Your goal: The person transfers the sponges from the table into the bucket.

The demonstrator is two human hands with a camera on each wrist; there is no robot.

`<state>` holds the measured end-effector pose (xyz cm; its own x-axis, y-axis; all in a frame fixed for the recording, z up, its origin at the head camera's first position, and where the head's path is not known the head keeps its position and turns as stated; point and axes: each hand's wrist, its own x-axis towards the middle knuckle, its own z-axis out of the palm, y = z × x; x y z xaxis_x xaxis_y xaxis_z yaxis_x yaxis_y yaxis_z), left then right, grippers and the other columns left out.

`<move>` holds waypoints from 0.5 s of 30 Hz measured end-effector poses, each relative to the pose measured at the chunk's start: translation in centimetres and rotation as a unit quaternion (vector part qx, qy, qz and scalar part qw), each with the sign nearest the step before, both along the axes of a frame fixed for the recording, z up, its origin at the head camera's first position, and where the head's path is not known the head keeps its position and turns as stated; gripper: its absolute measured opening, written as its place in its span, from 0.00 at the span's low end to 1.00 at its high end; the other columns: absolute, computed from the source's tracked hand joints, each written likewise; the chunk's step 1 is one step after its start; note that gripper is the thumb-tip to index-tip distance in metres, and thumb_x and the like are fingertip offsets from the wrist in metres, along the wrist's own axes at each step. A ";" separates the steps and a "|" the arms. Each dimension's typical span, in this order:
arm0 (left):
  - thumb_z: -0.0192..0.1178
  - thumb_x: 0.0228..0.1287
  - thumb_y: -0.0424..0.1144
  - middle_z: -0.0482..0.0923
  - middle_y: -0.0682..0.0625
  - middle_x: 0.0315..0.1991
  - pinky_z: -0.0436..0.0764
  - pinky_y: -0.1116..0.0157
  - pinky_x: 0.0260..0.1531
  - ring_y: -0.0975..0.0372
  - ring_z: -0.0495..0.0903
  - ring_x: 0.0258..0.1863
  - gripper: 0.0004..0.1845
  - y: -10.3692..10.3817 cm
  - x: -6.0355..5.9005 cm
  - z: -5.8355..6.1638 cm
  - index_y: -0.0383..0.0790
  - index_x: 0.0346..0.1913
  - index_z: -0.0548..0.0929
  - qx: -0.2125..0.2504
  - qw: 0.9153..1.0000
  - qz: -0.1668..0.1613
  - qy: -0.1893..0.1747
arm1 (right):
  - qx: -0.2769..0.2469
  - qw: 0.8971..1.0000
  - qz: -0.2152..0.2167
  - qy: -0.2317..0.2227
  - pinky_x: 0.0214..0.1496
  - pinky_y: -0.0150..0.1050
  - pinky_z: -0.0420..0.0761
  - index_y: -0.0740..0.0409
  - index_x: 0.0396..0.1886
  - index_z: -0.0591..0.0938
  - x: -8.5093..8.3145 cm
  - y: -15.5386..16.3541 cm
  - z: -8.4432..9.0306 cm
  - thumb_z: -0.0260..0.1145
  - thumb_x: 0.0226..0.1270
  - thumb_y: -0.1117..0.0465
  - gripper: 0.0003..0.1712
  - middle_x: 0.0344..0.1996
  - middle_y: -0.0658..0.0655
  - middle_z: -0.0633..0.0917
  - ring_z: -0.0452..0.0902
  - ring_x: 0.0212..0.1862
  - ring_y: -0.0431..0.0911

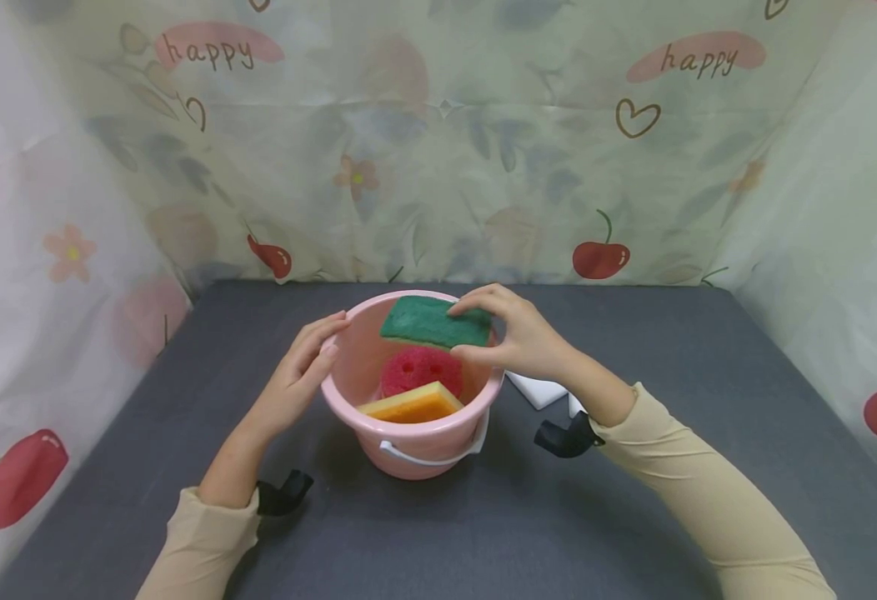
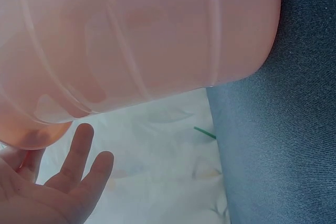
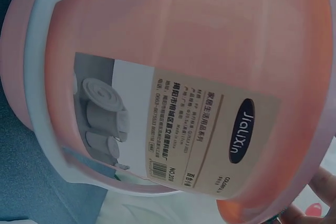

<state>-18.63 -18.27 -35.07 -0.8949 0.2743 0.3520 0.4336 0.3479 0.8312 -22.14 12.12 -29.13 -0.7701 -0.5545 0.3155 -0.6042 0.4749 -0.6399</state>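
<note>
Right hand (image 1: 524, 337) pinching a green scouring sponge (image 1: 434, 322) over the pink bucket (image 1: 416, 446) — red and yellow sponges inside, left hand (image 1: 305, 367) flat-fingered against the bucket's rim, grey table (image 1: 709, 375).

Pink bucket (image 1: 416, 450) with a white handle (image 1: 423, 457); inside sat green (image 1: 434, 323), red (image 1: 419, 371) and yellow-orange (image 1: 412, 406) sponges. Grey table (image 1: 709, 375); the backdrop (image 1: 438, 142) showed cherries, flowers, hearts.

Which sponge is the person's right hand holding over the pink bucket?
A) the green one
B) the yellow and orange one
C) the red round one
A: the right hand pinches the green sponge at the bucket rim, while the red sponge and yellow sponge lie inside.
</note>
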 end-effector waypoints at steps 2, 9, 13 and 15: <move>0.44 0.71 0.36 0.56 0.45 0.70 0.61 0.43 0.64 0.53 0.55 0.69 0.22 0.0 0.0 0.0 0.40 0.66 0.66 0.002 1.000 0.000 -0.003 | 0.001 1.000 0.002 -0.001 0.44 0.39 0.79 0.52 0.50 0.80 0.0 -0.1 0.0 0.72 0.51 0.57 0.24 0.53 0.54 0.76 0.69 0.53 0.45; 0.44 0.71 0.36 0.55 0.45 0.71 0.61 0.43 0.64 0.54 0.54 0.69 0.22 0.0 0.0 0.0 0.41 0.66 0.66 0.004 1.000 -0.001 -0.005 | 0.000 1.000 0.008 -0.003 0.44 0.47 0.79 0.52 0.49 0.80 -0.2 -0.4 -0.1 0.72 0.51 0.57 0.23 0.52 0.54 0.76 0.69 0.50 0.45; 0.44 0.71 0.36 0.55 0.45 0.71 0.61 0.43 0.64 0.54 0.54 0.69 0.22 0.0 0.0 0.0 0.41 0.66 0.66 0.003 1.000 -0.001 -0.005 | 0.004 1.000 0.007 -0.003 0.49 0.45 0.78 0.52 0.50 0.80 -0.4 -0.6 -0.1 0.72 0.52 0.57 0.23 0.52 0.54 0.76 0.69 0.54 0.46; 0.44 0.71 0.36 0.55 0.45 0.71 0.61 0.43 0.63 0.53 0.54 0.69 0.22 0.0 0.0 0.0 0.40 0.66 0.66 0.003 1.000 -0.001 -0.005 | 0.006 1.000 0.008 -0.002 0.51 0.44 0.77 0.53 0.50 0.80 -0.5 -0.7 -0.1 0.72 0.52 0.57 0.23 0.52 0.54 0.77 0.69 0.54 0.46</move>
